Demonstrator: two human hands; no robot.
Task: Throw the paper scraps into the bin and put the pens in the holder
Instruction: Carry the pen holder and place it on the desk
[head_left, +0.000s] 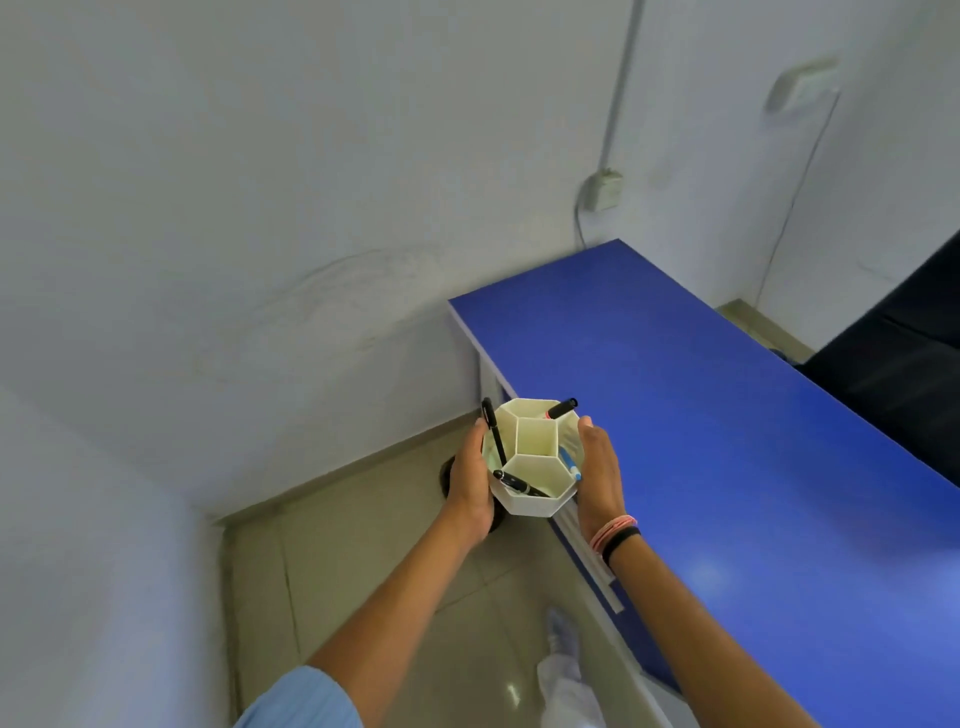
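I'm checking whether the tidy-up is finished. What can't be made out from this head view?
- Bin: only a dark sliver shows on the floor; the left hand and holder cover it, so contents are unseen.
- Holder base: hidden by both hands.
- Blue desk: its right end is cut off by the frame edge.

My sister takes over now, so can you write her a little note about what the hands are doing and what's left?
Left hand and right hand: both pressed on the sides of the white pen holder, held in the air beside the end of the blue desk.
Pens: two black pens, a black-capped marker and a blue pen are in the holder.
Done: no pens or paper scraps show on the desk.
Left: set the holder down. A dark round thing sits on the floor underneath; I can't tell if it's the bin.
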